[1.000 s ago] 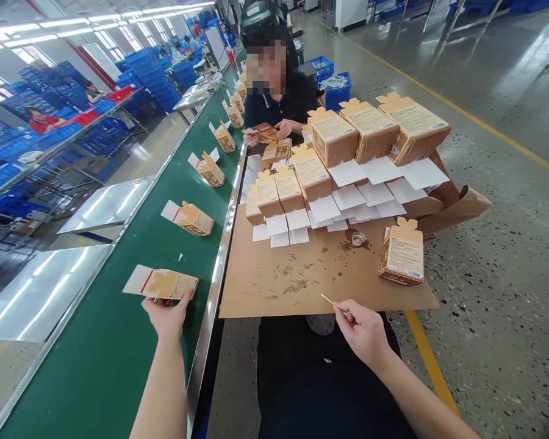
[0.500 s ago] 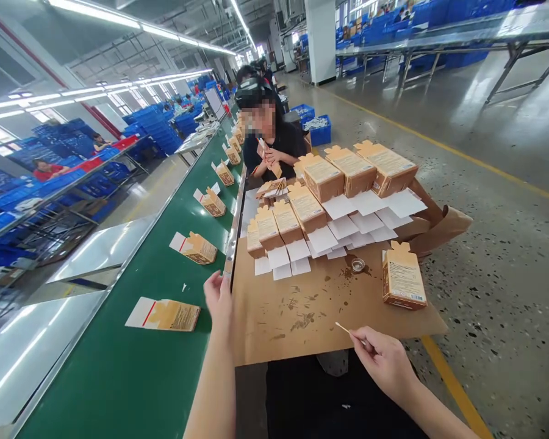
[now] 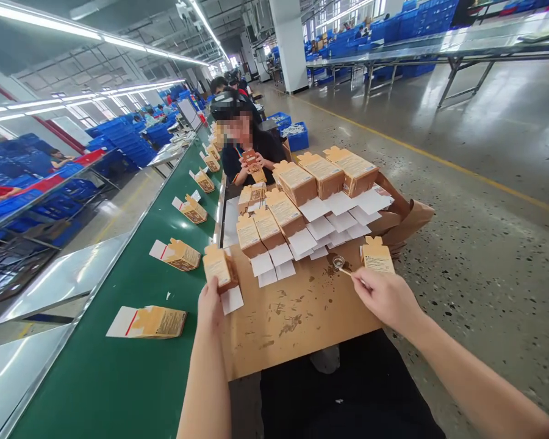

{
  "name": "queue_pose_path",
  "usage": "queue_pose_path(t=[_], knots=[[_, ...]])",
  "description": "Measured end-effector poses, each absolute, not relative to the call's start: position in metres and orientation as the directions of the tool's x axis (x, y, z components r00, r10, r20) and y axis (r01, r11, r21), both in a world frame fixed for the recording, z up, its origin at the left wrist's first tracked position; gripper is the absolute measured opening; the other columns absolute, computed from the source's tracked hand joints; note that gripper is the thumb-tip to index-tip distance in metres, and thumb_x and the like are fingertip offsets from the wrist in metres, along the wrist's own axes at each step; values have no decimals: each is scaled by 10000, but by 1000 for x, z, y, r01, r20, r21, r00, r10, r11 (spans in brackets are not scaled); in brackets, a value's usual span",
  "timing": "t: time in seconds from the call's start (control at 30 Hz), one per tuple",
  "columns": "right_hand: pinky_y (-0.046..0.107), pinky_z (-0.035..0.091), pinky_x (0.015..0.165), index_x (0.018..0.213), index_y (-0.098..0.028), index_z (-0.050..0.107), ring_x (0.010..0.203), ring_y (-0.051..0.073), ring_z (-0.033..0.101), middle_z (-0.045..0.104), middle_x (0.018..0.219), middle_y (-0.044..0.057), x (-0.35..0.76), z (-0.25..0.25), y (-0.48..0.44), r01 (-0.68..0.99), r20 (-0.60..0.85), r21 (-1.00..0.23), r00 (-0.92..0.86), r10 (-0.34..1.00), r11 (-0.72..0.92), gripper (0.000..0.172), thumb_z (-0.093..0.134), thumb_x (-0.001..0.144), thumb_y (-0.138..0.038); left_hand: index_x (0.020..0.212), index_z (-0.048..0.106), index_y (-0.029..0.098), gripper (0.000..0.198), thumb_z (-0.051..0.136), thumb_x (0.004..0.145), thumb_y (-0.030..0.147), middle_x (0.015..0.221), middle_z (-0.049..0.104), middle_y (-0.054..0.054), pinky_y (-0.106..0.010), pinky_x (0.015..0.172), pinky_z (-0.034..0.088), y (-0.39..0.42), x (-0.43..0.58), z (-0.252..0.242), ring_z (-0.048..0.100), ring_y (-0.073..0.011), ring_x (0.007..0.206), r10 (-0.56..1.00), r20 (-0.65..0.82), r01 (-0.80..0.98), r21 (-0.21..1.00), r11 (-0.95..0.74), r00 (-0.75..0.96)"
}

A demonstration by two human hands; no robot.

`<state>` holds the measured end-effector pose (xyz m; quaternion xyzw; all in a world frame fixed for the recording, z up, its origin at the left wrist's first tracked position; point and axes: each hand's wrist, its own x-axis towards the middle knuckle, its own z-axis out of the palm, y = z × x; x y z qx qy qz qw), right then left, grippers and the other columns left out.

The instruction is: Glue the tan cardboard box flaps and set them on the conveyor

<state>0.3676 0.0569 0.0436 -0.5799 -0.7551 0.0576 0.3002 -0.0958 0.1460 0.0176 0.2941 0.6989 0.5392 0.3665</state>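
Note:
My left hand grips a small brown carton at the left edge of the cardboard-topped table. The carton's scalloped flap points away from me and its white flap hangs out on my side. My right hand pinches a thin cotton swab, whose far end is at a small round clear dish. Behind that hand stands another carton, partly covered by it. Ahead, several cartons are stacked in rows with their white flaps sticking out towards me.
Along my left runs a green conveyor belt bearing several cartons with raised flaps. Dark wet marks spot the cardboard. A co-worker sits beyond the stack, holding a carton. Brown paper sticks out at the right.
My left hand has left the belt's edge and now holds a carton from the stack's near left end. My right hand has moved forward, bringing the swab to the dish. The view has turned right.

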Motion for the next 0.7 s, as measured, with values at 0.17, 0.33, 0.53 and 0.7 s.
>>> queue_pose_path(t=[0.17, 0.33, 0.53, 0.7], knots=[[324, 323, 674, 946, -205, 744, 665, 203, 610, 755, 764, 76, 371, 71, 112, 956, -98, -268, -154, 983, 123, 330, 484, 1148, -215, 1299, 858, 191, 649, 1042, 762, 505, 1443, 869, -179, -550, 1193, 688, 49, -96, -3, 815, -433, 1393, 816, -287, -249, 951, 182, -501], [350, 375, 736, 1129, -168, 807, 806, 267, 727, 867, 976, 165, 364, 76, 126, 981, -264, -135, -169, 950, 137, 357, 451, 1150, -189, 1361, 829, 250, 784, 1136, 706, 550, 1501, 850, -160, -579, 1255, 642, 9, -40, -24, 796, -428, 1442, 888, -261, -290, 945, 154, -379], [348, 363, 720, 1077, -181, 811, 786, 271, 739, 852, 896, 149, 373, 67, 134, 982, -206, -121, -171, 963, 148, 360, 464, 1161, -228, 1263, 765, 231, 764, 1173, 676, 501, 1359, 881, -159, -530, 1215, 654, 29, -12, -30, 852, -355, 1311, 948, -232, -195, 962, 190, -220], [324, 291, 663, 891, -225, 753, 627, 201, 618, 768, 707, 53, 385, 48, 122, 943, 48, -289, -160, 986, 167, 266, 610, 1114, -254, 1261, 721, 238, 840, 1159, 649, 608, 1335, 877, -166, -562, 1194, 671, 30, -9, -24, 852, -381, 1317, 935, -253, -152, 964, 220, -251]])
